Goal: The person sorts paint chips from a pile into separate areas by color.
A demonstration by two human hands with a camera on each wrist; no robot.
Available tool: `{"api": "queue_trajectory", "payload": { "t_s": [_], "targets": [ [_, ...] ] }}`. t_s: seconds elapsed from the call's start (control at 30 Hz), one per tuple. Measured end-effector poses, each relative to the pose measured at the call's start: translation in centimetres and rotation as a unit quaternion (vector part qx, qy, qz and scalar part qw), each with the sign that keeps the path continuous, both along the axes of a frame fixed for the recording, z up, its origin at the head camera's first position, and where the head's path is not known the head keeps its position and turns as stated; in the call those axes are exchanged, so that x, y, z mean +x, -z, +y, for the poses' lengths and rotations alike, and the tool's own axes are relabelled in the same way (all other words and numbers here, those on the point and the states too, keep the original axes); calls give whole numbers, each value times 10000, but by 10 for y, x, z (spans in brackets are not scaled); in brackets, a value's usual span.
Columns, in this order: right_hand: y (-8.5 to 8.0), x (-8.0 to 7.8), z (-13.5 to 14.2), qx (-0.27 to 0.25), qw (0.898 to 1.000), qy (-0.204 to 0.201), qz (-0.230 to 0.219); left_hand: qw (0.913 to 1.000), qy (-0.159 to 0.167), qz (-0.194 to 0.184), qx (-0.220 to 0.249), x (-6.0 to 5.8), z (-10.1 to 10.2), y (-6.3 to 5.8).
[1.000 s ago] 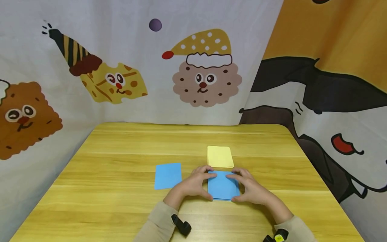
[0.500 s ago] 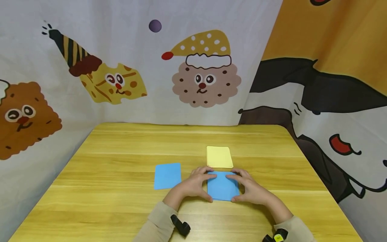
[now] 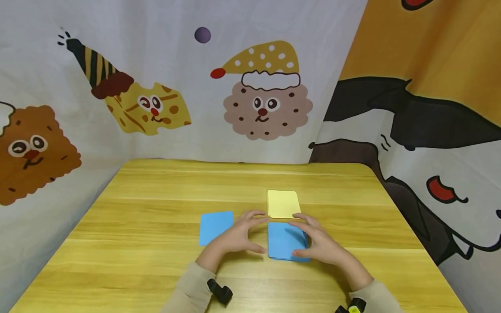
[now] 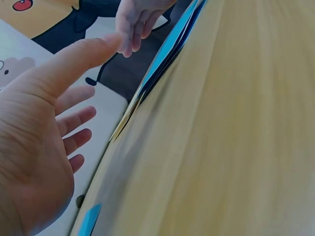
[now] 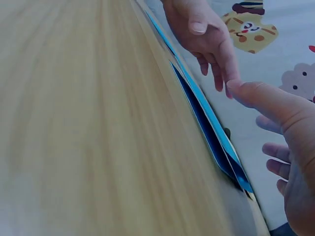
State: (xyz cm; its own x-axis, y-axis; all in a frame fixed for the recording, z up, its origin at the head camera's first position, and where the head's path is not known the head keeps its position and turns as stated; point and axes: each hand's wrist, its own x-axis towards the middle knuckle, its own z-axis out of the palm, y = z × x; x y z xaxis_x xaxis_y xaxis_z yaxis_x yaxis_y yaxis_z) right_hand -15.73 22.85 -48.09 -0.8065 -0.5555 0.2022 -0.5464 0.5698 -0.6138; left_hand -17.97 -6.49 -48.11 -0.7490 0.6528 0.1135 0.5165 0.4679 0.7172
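Observation:
A small pile of blue square paper sheets (image 3: 285,242) lies on the wooden table between my two hands, its layers slightly spread at the near edge. To its left is my left hand (image 3: 238,237), held off the pile with thumb and fingers apart and nothing between them. My right hand (image 3: 322,243) hovers over the pile's right edge, fingers spread, also holding nothing. In the right wrist view the pile's blue edges (image 5: 209,120) stand a little apart from each other. A single blue square (image 3: 215,227) lies farther left, partly hidden behind my left hand.
A yellow square pile (image 3: 283,204) with rounded corners lies just beyond the blue one. The wooden table (image 3: 129,243) reaches back to a cloth backdrop (image 3: 156,26) printed with cartoon biscuits and cheese. Black wrist cameras (image 3: 220,292) sit at both cuffs.
Both hands have let go of the blue pile's sides. The left hand has moved away to the left, and the right hand has lifted slightly. The sheets stay in place.

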Motion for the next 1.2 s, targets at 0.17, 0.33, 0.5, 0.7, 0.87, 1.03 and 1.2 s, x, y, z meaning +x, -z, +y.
{"api": "queue_trajectory", "payload": {
  "t_s": [0.17, 0.33, 0.5, 0.7, 0.87, 1.03, 1.2],
  "targets": [
    [-2, -4, -14, 37, 9998, -68, 183, 9999, -102, 52, 32, 3, -17, -3],
    [-4, -6, -34, 174, 9995, -186, 180, 9998, -210, 19, 20, 7, -37, -4],
    [-9, -7, -58, 212, 9989, -401, 115, 9990, -428, 105, -60, 6, -58, -7],
    [-16, -8, -87, 442, 9975, -526, 155, 9972, -649, 280, -229, 3, -83, -6],
    [-16, -12, -106, 574, 9969, -524, 137, 9961, -746, 324, -340, 3, -103, -4],
    [-12, -18, -124, 678, 9962, -547, 91, 9942, -778, 544, -510, 0, -121, 0],
    [-6, -23, -142, 829, 9949, -570, 64, 9935, -736, 559, -671, -1, -135, 1]
  ]
}}
